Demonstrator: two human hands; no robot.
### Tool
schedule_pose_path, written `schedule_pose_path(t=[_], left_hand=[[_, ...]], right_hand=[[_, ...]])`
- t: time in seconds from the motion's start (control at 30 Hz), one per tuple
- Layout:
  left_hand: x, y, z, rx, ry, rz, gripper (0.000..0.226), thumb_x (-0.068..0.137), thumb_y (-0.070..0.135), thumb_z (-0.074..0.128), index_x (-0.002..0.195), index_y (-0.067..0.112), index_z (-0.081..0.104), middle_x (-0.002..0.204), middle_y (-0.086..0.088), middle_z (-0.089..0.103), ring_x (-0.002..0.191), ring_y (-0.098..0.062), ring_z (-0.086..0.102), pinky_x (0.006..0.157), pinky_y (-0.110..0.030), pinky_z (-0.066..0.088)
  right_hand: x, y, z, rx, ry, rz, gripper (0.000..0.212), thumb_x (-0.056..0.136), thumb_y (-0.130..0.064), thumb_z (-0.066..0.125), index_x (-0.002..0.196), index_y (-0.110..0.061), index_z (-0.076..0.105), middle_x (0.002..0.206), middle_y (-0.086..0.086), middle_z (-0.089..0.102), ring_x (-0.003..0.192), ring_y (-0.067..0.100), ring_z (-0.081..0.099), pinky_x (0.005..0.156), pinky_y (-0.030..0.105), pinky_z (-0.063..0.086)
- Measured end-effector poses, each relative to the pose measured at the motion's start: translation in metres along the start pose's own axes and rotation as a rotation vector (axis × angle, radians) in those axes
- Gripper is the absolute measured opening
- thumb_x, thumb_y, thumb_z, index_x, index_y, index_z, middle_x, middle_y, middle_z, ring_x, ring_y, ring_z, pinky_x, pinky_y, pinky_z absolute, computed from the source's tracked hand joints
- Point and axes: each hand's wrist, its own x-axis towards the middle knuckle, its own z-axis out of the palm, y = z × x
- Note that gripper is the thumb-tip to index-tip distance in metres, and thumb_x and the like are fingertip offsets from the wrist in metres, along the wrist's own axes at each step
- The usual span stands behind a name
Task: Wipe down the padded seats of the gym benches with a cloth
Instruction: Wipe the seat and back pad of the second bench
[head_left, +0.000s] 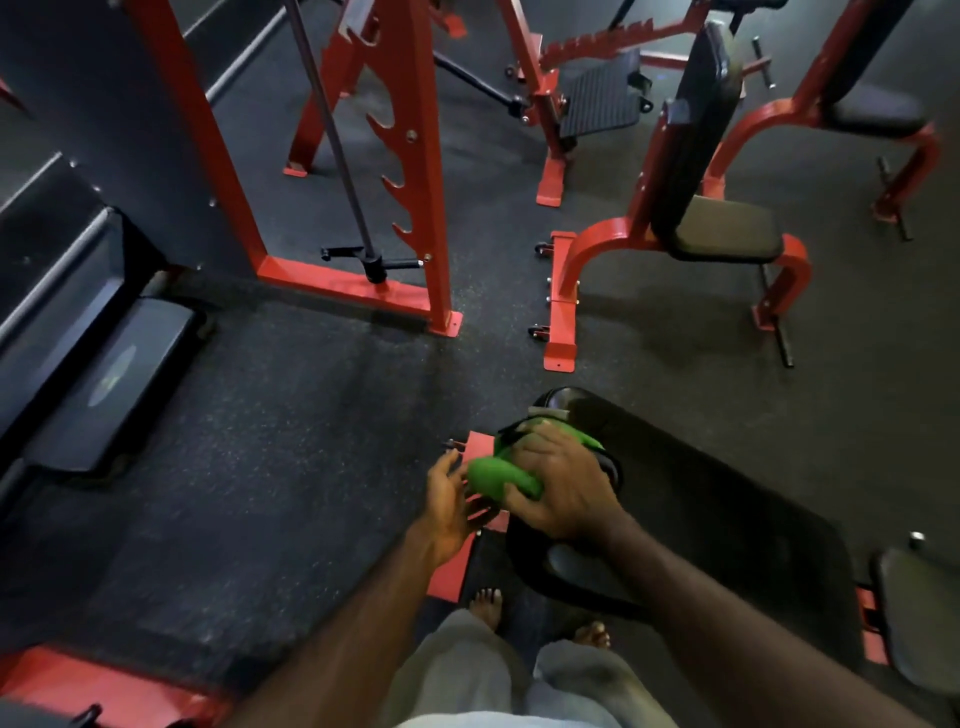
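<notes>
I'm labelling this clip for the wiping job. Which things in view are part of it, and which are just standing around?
In use: green cloth, right hand gripping it, left hand open beside it, black bench pad.
Standing by: red rack, footplate, red upright bench.

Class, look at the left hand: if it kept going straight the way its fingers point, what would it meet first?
The left hand is open, its fingers pointing up and right towards the green cloth that the right hand grips. It would probably touch that cloth first, though depth is hard to judge from one view.
</notes>
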Motion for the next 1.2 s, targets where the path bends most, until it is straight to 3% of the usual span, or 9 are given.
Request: schedule_pose_path(t=[0.1, 0.2, 0.37, 0.53, 0.7, 0.83, 0.93, 1.0, 1.2], left_hand=[[0.001, 0.001, 0.0, -0.015, -0.018, 0.006, 0.062, 0.102, 0.053, 0.032, 0.128, 0.009, 0.067, 0.108, -0.016, 0.069, 0.088, -0.028, 0.064, 0.076, -0.034, 0.049], [0.002, -0.002, 0.004, 0.066, -0.004, 0.026, 0.06, 0.105, 0.051, 0.03, 0.124, 0.01, 0.069, 0.108, -0.014, 0.072, 0.086, -0.025, 0.064, 0.07, -0.031, 0.05], [0.0, 0.0, 0.016, 0.025, -0.018, 0.055, 0.044, 0.104, 0.04, 0.034, 0.109, 0.019, 0.072, 0.094, -0.004, 0.077, 0.086, -0.021, 0.065, 0.073, -0.031, 0.049], [0.001, -0.003, 0.011, 0.233, -0.01, 0.075, 0.05, 0.105, 0.047, 0.031, 0.122, 0.022, 0.07, 0.115, 0.001, 0.074, 0.095, -0.016, 0.064, 0.069, -0.029, 0.042], [-0.004, -0.001, 0.013, 0.087, -0.051, 0.13, 0.037, 0.085, 0.038, 0.057, 0.104, 0.014, 0.076, 0.106, -0.011, 0.073, 0.087, -0.022, 0.07, 0.079, -0.036, 0.052], [-0.007, -0.005, 0.012, 0.257, -0.007, 0.115, 0.038, 0.102, 0.045, 0.044, 0.12, 0.027, 0.072, 0.117, 0.003, 0.075, 0.101, -0.015, 0.068, 0.074, -0.029, 0.047], [-0.009, -0.002, 0.026, 0.233, -0.002, 0.16, 0.026, 0.103, 0.028, 0.052, 0.105, 0.019, 0.076, 0.102, -0.006, 0.076, 0.083, -0.014, 0.072, 0.063, -0.025, 0.055], [-0.006, 0.001, 0.035, 0.273, 0.046, 0.292, 0.023, 0.104, 0.013, 0.051, 0.102, 0.014, 0.073, 0.105, -0.014, 0.073, 0.088, -0.019, 0.071, 0.072, -0.023, 0.057], [-0.006, 0.002, 0.053, 0.655, 0.022, 0.583, 0.05, 0.097, 0.031, 0.062, 0.146, 0.022, 0.053, 0.132, -0.01, 0.064, 0.115, -0.02, 0.064, 0.105, -0.044, 0.052]], right_hand=[[-0.009, -0.028, 0.01, 0.053, 0.013, -0.035, 0.025, 0.084, -0.044, 0.069, 0.08, -0.02, 0.071, 0.082, 0.002, 0.066, 0.089, 0.024, 0.061, 0.095, 0.039, 0.045], [-0.025, -0.017, 0.001, 0.018, -0.167, -0.286, 0.029, 0.087, -0.048, 0.067, 0.092, -0.02, 0.073, 0.092, 0.002, 0.068, 0.095, 0.024, 0.061, 0.104, 0.043, 0.044], [-0.017, -0.024, 0.01, 0.059, 0.075, 0.101, 0.031, 0.085, -0.042, 0.071, 0.099, -0.016, 0.078, 0.102, 0.001, 0.073, 0.111, 0.024, 0.064, 0.112, 0.036, 0.039], [-0.048, -0.024, 0.005, 0.033, -0.109, -0.25, 0.033, 0.088, -0.047, 0.069, 0.104, -0.018, 0.076, 0.106, 0.001, 0.069, 0.113, 0.023, 0.061, 0.116, 0.038, 0.037], [-0.044, -0.037, 0.024, 0.111, 0.148, 0.116, 0.039, 0.085, -0.042, 0.072, 0.115, -0.017, 0.076, 0.122, 0.0, 0.07, 0.131, 0.023, 0.056, 0.117, 0.043, 0.037], [-0.069, -0.029, 0.019, 0.05, -0.004, -0.243, 0.036, 0.089, -0.046, 0.069, 0.112, -0.02, 0.075, 0.121, -0.001, 0.068, 0.135, 0.022, 0.053, 0.121, 0.041, 0.032], [-0.062, -0.018, 0.02, 0.031, 0.127, -0.082, 0.043, 0.088, -0.046, 0.07, 0.123, -0.02, 0.073, 0.135, -0.001, 0.065, 0.14, 0.022, 0.05, 0.124, 0.037, 0.028], [-0.065, -0.034, 0.035, 0.105, 0.251, 0.117, 0.044, 0.084, -0.041, 0.073, 0.121, -0.017, 0.074, 0.137, 0.002, 0.065, 0.141, 0.026, 0.049, 0.12, 0.045, 0.035], [-0.097, -0.008, 0.034, 0.034, 0.152, -0.104, 0.058, 0.094, -0.054, 0.066, 0.14, -0.02, 0.064, 0.155, -0.001, 0.051, 0.151, 0.023, 0.037, 0.121, 0.046, 0.033]])
